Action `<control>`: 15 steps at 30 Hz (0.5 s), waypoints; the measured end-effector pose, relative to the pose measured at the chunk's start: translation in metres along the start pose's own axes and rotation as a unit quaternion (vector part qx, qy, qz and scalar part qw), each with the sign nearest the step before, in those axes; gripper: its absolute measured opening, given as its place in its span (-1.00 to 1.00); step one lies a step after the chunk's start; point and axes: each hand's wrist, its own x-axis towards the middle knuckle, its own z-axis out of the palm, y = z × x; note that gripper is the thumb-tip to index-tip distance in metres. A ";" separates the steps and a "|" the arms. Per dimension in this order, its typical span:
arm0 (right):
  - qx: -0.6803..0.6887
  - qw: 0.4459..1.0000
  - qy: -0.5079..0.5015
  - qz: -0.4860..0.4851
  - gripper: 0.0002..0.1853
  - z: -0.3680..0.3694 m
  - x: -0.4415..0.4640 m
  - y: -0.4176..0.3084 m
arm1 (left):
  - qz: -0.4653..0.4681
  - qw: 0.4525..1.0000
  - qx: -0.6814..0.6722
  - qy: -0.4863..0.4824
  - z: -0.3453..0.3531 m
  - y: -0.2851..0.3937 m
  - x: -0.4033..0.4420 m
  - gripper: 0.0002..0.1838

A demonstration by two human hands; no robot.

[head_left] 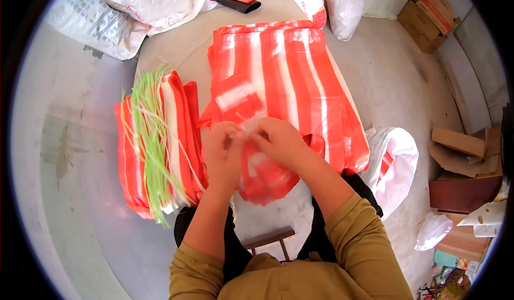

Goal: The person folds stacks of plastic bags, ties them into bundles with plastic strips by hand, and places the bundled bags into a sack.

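A bunched bundle of red-and-white striped plastic bags (267, 179) hangs over the near edge of the table, blurred by motion. Its narrowed middle is between my hands, and its upper end fans out above them. My left hand (224, 147) pinches at this narrowed part with curled fingers. Opposite it, my right hand (278, 142) also pinches there, fingertips almost touching the left ones. A small pale strip shows at the fingertips, partly hidden. Beneath and beyond lies a wide flat stack of striped plastic bags (292, 75).
Green and pale plastic strips (152, 139) drape over another striped bag pile (128, 161) at left. White sacks (144, 0) and a black-and-red roll (233, 0) are at the table's far side. An open white sack (399, 166) stands right. Cardboard boxes (425, 24) sit farther off.
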 end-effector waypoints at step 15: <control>0.041 0.999 -0.024 0.007 -0.77 -0.001 -0.007 0.003 | 0.175 0.971 0.154 0.045 0.002 -0.005 0.003 -0.54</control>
